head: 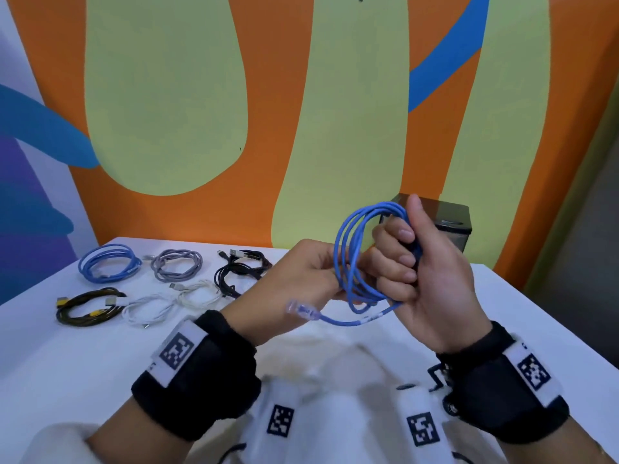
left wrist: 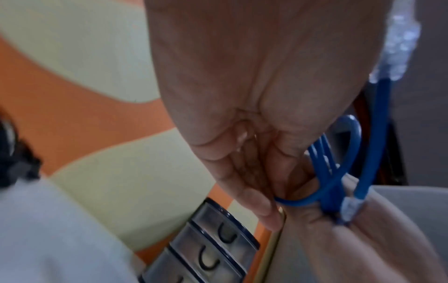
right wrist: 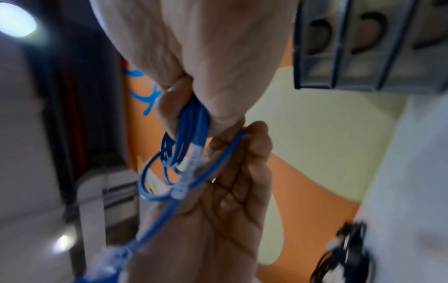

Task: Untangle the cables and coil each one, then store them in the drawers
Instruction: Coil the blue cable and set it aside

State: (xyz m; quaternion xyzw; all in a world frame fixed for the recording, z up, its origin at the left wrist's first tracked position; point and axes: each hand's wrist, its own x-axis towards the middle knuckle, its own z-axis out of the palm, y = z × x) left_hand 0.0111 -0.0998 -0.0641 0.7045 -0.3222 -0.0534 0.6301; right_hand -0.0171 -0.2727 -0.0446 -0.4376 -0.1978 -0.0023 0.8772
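Painted wall behind a white worktop
The wall carries orange, pale green and blue shapes; the white worktop meets it, a dark strip of room lies right, and a round light glows overhead

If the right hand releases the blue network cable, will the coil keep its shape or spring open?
Probably springs open somewhat: the blue network cable forms wide, uneven loops, nothing ties them, only the right hand clamps them. Its free end juts out rather than drooping, so it seems fairly stiff.
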